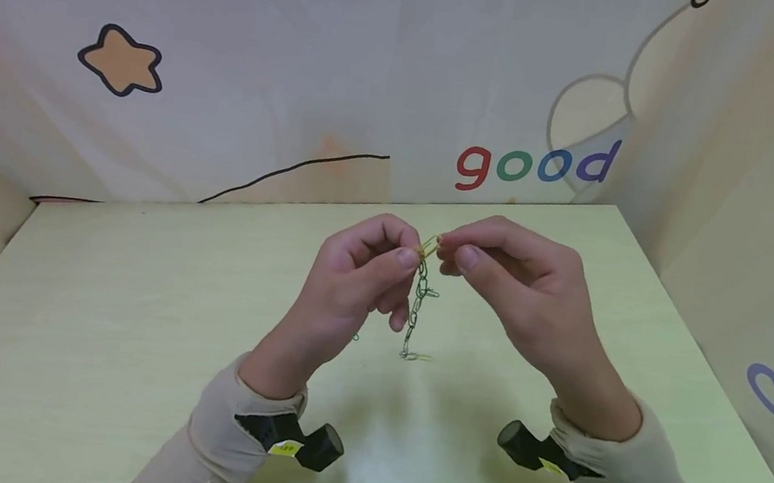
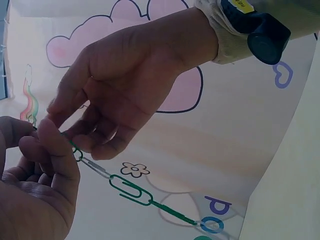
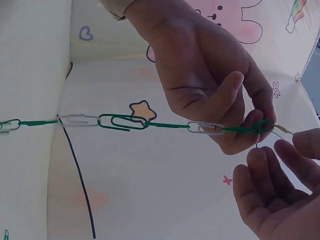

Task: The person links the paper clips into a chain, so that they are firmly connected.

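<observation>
A chain of linked paper clips (image 1: 415, 309), green and pale ones alternating, hangs from my left hand (image 1: 361, 275). That hand pinches its top end between thumb and forefinger. At the same spot a yellow paper clip (image 1: 430, 247) sticks out toward my right hand (image 1: 522, 286), whose thumb and forefinger pinch its outer end. The right wrist view shows the green clip (image 3: 263, 126) at the left fingers, with the yellow clip (image 3: 284, 129) running to the right fingertips. Whether the two clips are linked is hard to see. A short green side clip (image 1: 431, 294) juts from the chain.
Below the hands lies a pale green tabletop (image 1: 93, 334). A printed cloth backdrop (image 1: 272, 58) stands behind it and along both sides. Black wrist cameras (image 1: 321, 447) are strapped over both sleeves.
</observation>
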Tool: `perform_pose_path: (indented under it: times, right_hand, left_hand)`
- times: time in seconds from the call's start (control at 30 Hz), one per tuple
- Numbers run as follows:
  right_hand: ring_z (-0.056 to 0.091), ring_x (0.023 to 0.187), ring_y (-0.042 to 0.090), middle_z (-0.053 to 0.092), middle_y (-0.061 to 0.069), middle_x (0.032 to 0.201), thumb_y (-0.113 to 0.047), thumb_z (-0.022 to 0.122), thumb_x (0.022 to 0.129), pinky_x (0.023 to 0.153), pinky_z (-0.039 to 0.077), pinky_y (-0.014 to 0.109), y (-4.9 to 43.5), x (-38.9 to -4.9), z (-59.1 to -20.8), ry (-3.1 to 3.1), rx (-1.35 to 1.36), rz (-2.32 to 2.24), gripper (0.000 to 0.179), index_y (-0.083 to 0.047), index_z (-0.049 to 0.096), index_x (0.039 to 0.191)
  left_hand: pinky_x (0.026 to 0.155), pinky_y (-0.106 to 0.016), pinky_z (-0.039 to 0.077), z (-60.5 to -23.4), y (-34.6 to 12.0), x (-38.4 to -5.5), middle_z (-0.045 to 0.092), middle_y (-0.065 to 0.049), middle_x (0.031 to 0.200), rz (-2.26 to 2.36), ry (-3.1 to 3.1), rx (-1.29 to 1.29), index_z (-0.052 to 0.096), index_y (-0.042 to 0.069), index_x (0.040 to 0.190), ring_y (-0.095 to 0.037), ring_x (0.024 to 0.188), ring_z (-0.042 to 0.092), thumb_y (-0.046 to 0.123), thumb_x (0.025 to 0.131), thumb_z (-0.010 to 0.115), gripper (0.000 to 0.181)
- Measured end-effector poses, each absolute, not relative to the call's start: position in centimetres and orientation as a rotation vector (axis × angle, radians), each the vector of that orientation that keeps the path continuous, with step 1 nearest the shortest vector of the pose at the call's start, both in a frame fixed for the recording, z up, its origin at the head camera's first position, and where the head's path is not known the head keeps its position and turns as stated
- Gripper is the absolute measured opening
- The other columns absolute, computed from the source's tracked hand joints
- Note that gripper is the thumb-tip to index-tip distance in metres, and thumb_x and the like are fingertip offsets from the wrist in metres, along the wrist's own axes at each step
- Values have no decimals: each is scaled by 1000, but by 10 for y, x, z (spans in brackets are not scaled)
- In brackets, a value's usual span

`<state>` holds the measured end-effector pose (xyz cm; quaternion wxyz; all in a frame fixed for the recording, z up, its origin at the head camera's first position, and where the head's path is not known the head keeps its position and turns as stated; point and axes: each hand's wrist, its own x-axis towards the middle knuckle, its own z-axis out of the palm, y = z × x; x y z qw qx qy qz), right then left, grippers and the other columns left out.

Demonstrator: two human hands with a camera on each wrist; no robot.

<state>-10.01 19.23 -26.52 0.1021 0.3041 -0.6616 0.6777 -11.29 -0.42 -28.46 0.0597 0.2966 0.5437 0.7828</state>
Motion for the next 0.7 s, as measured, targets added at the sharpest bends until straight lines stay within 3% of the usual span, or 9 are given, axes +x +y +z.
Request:
perform_pose_path:
  times: [0.23,0.4,0.53,0.7]
  right_hand:
    - [62,75,23,66,13,86,14,62,90,70,54,27,188,-97,-266,-1951,884,1936,13,3,70,93]
    - [61,74,23,64,14,83,12,61,91,69,54,27,190,-98,-266,-1985,847,1904,10,4,68,92]
    - [59,70,24,63,15,83,10,59,93,66,54,29,192,-99,-266,-1983,835,1974,8,6,66,94]
    - [55,56,24,66,20,85,7,53,97,47,47,29,193,-100,-264,-1957,816,2075,6,7,59,95]
  left_hand:
    - [50,-26,48,-286,2,-110,48,-7,74,2320,1710,838,57,-3,99,-20,55,40,5,97,56,8]
    - [51,-28,49,-288,3,-112,53,-10,85,2237,1817,897,58,-5,101,-21,62,46,5,97,58,11]
    - [52,-33,51,-288,-3,-118,57,-9,87,2043,2041,923,62,0,101,-22,67,51,9,98,60,10]
    - [61,-33,49,-292,-24,-135,62,4,85,1407,2602,878,68,14,99,-17,68,55,13,100,60,8]
